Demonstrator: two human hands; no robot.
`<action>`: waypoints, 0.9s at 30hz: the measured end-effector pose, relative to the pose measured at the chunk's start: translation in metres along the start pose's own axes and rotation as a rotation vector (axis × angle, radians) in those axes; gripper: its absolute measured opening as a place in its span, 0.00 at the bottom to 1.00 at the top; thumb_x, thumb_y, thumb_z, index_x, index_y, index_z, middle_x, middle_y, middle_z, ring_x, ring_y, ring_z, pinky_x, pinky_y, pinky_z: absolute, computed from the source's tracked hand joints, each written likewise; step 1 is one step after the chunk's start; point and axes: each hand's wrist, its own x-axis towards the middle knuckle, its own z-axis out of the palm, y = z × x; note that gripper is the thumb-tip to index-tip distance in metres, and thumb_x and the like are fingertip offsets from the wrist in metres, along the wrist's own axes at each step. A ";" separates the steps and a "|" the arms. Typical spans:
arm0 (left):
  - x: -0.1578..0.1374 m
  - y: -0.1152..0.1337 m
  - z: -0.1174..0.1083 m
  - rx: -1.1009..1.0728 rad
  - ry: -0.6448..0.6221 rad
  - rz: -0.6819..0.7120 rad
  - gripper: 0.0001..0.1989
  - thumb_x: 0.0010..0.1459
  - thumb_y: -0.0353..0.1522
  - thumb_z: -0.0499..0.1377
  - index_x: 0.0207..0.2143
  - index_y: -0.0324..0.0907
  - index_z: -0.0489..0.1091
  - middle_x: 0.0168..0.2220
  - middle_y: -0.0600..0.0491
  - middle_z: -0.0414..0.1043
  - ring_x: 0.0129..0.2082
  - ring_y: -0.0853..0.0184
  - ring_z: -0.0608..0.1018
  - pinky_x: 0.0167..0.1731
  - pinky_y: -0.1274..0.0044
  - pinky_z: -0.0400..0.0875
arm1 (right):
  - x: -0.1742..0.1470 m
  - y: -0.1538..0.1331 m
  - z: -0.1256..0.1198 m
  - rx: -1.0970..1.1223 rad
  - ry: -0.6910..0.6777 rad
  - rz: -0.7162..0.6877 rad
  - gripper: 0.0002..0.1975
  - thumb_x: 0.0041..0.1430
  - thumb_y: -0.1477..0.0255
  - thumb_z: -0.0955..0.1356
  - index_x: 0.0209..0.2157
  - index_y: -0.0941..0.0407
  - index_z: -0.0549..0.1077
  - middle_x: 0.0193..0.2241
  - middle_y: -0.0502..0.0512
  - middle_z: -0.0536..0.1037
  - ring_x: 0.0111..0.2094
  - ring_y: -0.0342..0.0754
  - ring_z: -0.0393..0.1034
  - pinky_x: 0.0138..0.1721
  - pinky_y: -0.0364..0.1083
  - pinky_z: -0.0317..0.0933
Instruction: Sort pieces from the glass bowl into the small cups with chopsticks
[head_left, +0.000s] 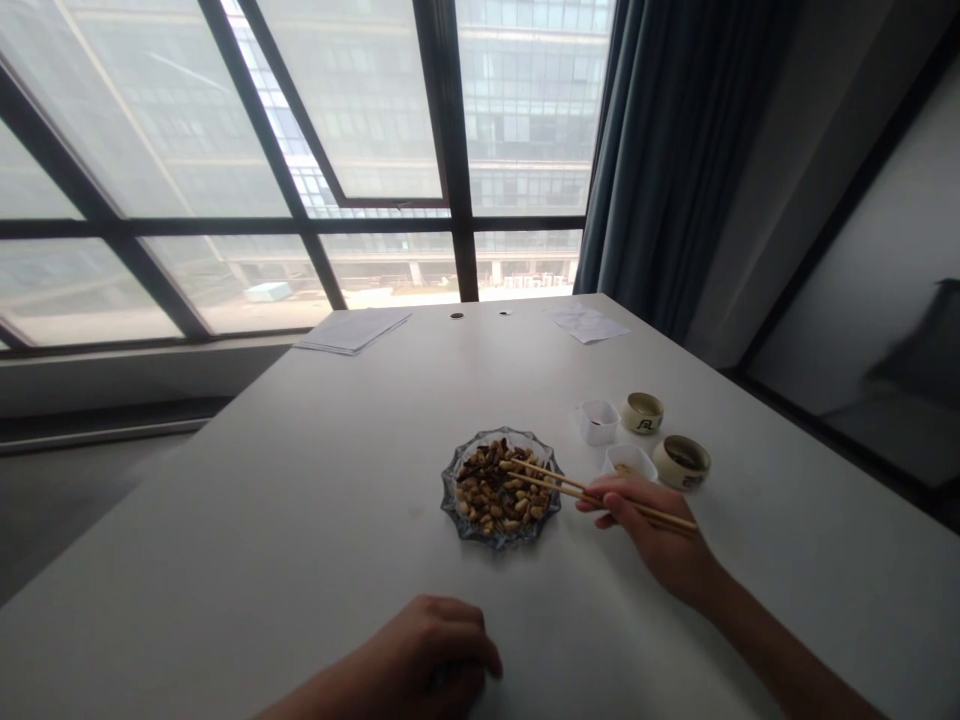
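Observation:
My right hand (649,525) is closed around a pair of wooden chopsticks (566,487). Their tips reach into a scalloped glass dish (504,543) of peanuts (514,515) mixed with dark red pieces like dried chillies (480,462). One tip is at a peanut near the dish's upper part; whether it is pinched I cannot tell. Below the dish, my left hand (439,645) rests on the table with its fingers curled in and nothing visible in them. Behind my right hand stands a small clear plastic box (628,460) with a few light bits inside, partly hidden.
Another clear plastic box (598,425) with a small dark red bit stands farther back. Two beige cups (642,413) with dark characters are at the right. Papers (352,330) lie at the white table's (300,500) far left, more sheets (589,323) at its far right.

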 end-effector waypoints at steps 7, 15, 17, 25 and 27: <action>0.001 0.001 -0.001 0.005 0.004 0.001 0.16 0.59 0.23 0.57 0.45 0.47 0.77 0.38 0.52 0.78 0.37 0.67 0.80 0.41 0.81 0.71 | -0.003 0.012 0.014 -0.036 -0.061 -0.032 0.13 0.73 0.65 0.66 0.48 0.53 0.82 0.45 0.60 0.83 0.43 0.54 0.81 0.38 0.50 0.79; 0.001 0.001 0.000 0.018 0.004 -0.002 0.17 0.59 0.23 0.56 0.46 0.47 0.77 0.38 0.52 0.78 0.37 0.67 0.80 0.41 0.81 0.71 | 0.000 0.005 0.007 0.062 0.104 0.037 0.16 0.70 0.59 0.68 0.44 0.54 0.85 0.40 0.61 0.87 0.40 0.57 0.84 0.35 0.50 0.81; 0.000 0.001 0.000 0.013 0.003 -0.005 0.17 0.59 0.23 0.57 0.45 0.47 0.77 0.38 0.52 0.78 0.37 0.66 0.80 0.41 0.81 0.71 | 0.003 -0.006 -0.009 0.062 0.201 0.058 0.17 0.68 0.57 0.70 0.42 0.56 0.85 0.37 0.62 0.87 0.37 0.58 0.85 0.34 0.50 0.82; -0.001 -0.001 0.001 0.026 0.004 -0.011 0.18 0.58 0.22 0.57 0.46 0.47 0.77 0.38 0.53 0.78 0.37 0.67 0.80 0.41 0.81 0.71 | 0.007 -0.033 -0.119 0.165 0.610 0.087 0.14 0.60 0.58 0.76 0.33 0.56 0.86 0.32 0.63 0.86 0.31 0.53 0.84 0.29 0.41 0.78; 0.000 0.000 0.001 0.026 0.007 -0.015 0.18 0.58 0.22 0.57 0.46 0.48 0.77 0.39 0.53 0.78 0.37 0.67 0.80 0.41 0.81 0.71 | 0.005 -0.033 -0.138 0.159 0.663 0.102 0.13 0.62 0.60 0.74 0.31 0.54 0.86 0.31 0.61 0.85 0.30 0.51 0.83 0.28 0.41 0.77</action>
